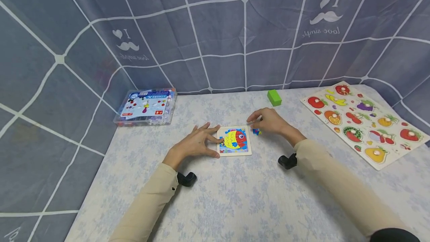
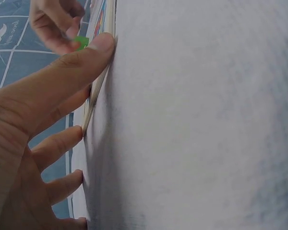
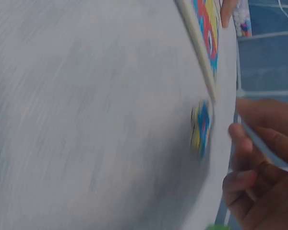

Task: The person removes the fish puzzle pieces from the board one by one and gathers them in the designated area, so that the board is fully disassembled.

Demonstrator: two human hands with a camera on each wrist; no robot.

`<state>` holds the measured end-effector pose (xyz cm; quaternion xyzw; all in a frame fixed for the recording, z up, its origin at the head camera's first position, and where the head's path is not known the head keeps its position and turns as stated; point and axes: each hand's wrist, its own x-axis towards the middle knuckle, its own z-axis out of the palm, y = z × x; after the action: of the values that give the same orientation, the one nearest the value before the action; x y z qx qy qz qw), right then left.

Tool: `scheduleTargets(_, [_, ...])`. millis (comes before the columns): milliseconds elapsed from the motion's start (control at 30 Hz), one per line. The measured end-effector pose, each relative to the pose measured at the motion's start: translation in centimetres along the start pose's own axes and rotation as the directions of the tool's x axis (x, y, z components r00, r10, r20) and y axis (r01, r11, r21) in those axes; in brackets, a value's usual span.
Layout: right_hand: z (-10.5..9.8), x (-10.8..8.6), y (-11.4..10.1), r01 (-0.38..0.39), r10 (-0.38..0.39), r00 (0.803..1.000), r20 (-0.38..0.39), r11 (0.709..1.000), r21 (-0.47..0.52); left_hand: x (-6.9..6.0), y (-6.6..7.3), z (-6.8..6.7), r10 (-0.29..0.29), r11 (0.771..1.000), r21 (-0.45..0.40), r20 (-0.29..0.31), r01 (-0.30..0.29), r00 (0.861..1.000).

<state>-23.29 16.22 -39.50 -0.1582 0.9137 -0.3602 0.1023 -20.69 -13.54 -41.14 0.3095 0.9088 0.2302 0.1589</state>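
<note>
A square wooden puzzle board [image 1: 234,152] with a red and yellow fish lies flat on the cloth. My left hand [image 1: 198,142] is at its left side; the thumb [image 2: 102,43] touches the board's near edge, another finger reaches over the picture, and the others spread towards the far corner. Just right of the board is a small blue and yellow piece [image 1: 256,132], also visible in the right wrist view [image 3: 200,128]. My right hand [image 1: 270,121] hovers beside this piece, fingers loosely bent, with a gap between them and it in the right wrist view. Nothing shows in its fingers.
A green block [image 1: 274,98] stands behind the right hand. A large fruit puzzle board [image 1: 359,122] lies at the right. At the back left sits a clear plastic box [image 1: 146,106] with a printed label. A grey checked curtain [image 1: 221,29] hangs behind the table.
</note>
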Motion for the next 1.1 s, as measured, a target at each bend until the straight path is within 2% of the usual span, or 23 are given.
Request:
scheduleTargets(133, [1.4,0.9,-1.3,0.077,-0.079,0.995,0.065,0.996,0.034,0.0,0.0,0.0,-0.005,1.000,0.007,0.009,0.005,1.000])
scheduleTargets(300, [2.8,1.7,-2.4,0.165,-0.170,0.974,0.152,0.985,0.044,0.0,0.0,0.1,0.005,1.000,0.010,0.018,-0.005,1.000])
scheduleTargets(500, [3.6,1.9,-2.9,0.195,-0.185,0.958,0.220,0.980,-0.024,0.1,0.0,0.2,0.012,1.000,0.006,0.020,-0.012,1.000])
scheduleTargets(800, [4.1,2.0,-3.0,0.180,-0.163,0.963,0.217,0.981,-0.064,0.0,0.0,-0.1,0.009,1.000,0.016,0.013,-0.009,1.000])
scheduleTargets(1100, [4.2,2.3,-3.4,0.184,-0.173,0.966,0.193,0.982,-0.043,-0.1,-0.1,-0.2,0.005,1.000,0.029,0.014,-0.005,1.000])
